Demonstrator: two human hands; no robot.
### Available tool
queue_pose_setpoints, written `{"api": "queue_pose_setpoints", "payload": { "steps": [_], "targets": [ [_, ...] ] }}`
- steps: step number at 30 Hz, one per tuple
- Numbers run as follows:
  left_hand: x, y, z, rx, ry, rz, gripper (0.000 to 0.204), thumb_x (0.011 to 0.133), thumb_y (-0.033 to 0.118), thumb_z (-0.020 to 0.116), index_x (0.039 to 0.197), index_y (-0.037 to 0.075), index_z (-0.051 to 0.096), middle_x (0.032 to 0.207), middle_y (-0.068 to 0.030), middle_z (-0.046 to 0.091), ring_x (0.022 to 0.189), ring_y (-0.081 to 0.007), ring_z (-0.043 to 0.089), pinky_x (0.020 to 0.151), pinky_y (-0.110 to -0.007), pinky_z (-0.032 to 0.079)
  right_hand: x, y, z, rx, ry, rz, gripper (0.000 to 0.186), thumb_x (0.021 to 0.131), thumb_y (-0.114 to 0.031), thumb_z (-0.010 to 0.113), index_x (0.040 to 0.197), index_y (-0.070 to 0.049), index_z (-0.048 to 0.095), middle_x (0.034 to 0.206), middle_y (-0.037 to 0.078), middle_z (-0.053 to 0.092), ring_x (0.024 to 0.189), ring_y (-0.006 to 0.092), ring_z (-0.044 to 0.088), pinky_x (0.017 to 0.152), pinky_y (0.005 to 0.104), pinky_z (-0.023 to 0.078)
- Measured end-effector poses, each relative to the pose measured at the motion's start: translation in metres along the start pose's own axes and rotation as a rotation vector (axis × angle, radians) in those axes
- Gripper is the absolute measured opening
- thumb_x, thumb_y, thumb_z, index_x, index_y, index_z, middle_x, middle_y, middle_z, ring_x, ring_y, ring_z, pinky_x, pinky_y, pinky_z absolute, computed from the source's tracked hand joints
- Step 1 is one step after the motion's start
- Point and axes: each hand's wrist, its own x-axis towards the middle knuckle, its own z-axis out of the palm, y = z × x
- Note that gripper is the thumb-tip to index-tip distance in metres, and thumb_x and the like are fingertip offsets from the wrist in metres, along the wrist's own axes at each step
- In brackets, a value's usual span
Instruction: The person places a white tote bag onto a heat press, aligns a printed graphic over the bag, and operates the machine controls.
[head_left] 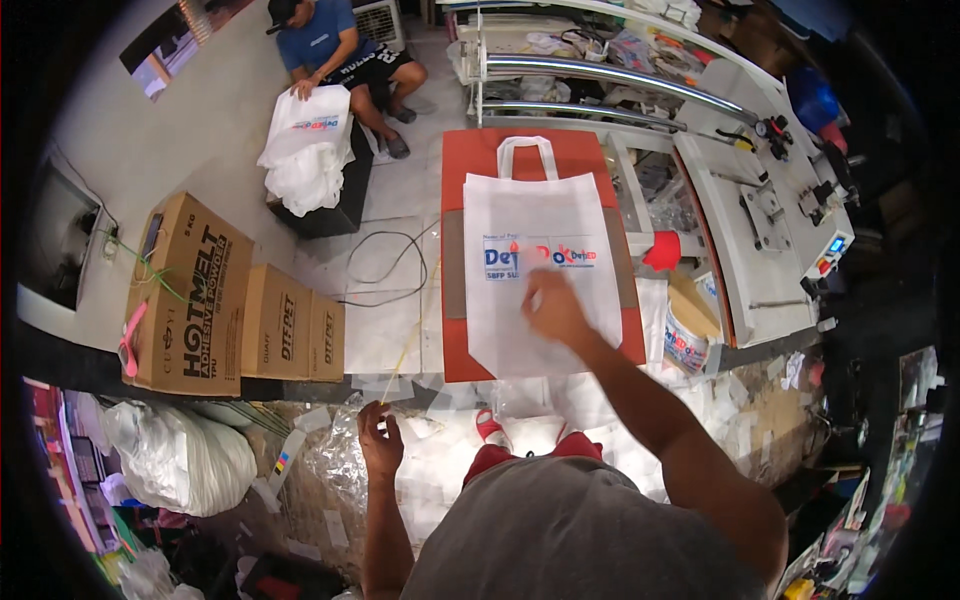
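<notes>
A white tote bag (540, 335) with blue and red print lies flat on a red-orange board (462, 150), its handle loop pointing away from me. Over the bag's printed part is my right hand (555, 308), slightly blurred, with thumb and fingers pinched together. A pale smear at its fingertips covers part of the print; I cannot make out what it is. My left hand (380, 442) hangs in the air left of the board's near edge. Its fingers are curled toward the thumb, and whatever lies between them is too small to name.
A white press machine (750, 220) stands right of the board, near a printed tub (685, 335) and red cloth (662, 250). Cardboard boxes (190, 300) are at left. Another person (320, 45) sits at far left, handling white bags (308, 150). A black cable (385, 268) crosses the floor.
</notes>
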Motion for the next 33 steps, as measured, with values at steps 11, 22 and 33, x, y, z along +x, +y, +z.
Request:
{"api": "queue_pose_setpoints", "payload": {
  "steps": [11,22,33],
  "targets": [
    [0.051,0.073,0.026,-0.231,-0.074,0.099,0.023,0.087,-0.001,0.06,0.11,0.003,0.06,0.112,-0.0162,0.063,0.1,-0.0321,0.063,0.082,-0.039,0.054,-0.123,-0.133,-0.018,0.26,-1.17,0.503,0.04,0.089,-0.037,0.064,0.11,-0.004,0.056,0.091,0.017,0.068,0.088,0.0333,0.066,0.079,0.0445,0.049],
    [0.091,0.121,0.097,-0.046,-0.119,0.479,0.033,0.08,0.01,0.068,0.112,0.003,0.062,0.112,-0.0182,0.063,0.101,-0.0353,0.06,0.088,-0.045,0.048,-0.098,0.01,-0.105,-0.384,0.162,0.337,0.032,0.077,-0.014,0.075,0.105,-0.005,0.062,0.111,0.017,0.058,0.099,0.0366,0.058,0.083,0.0457,0.049],
    [0.044,0.062,0.081,-0.284,-0.071,0.088,0.02,0.093,0.009,0.061,0.112,0.005,0.063,0.106,-0.0114,0.065,0.091,-0.0253,0.063,0.078,-0.036,0.051,-0.188,0.082,-0.143,-0.208,0.504,0.637,0.012,0.085,-0.012,0.062,0.093,-0.004,0.066,0.089,0.017,0.067,0.085,0.0361,0.064,0.075,0.0422,0.051]
  ]
}}
